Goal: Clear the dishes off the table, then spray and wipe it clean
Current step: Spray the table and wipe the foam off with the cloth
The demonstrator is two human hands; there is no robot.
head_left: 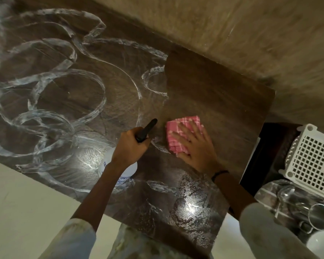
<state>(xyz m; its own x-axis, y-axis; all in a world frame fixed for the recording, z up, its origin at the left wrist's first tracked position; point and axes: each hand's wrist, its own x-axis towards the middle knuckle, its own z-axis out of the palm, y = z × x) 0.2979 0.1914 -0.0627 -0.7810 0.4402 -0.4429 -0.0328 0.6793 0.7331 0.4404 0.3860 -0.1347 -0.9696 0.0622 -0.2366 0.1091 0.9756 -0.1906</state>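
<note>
- two hands work over one dark wooden table, its top streaked with white looping foam trails.
- one pink checked cloth lies folded on the table; the right hand presses flat on it, fingers spread.
- one spray bottle, white body with black nozzle, is gripped at the neck by the left hand, fingers curled round it.
- one white perforated basket sits at the right, beside glassware and one white cup.
</note>
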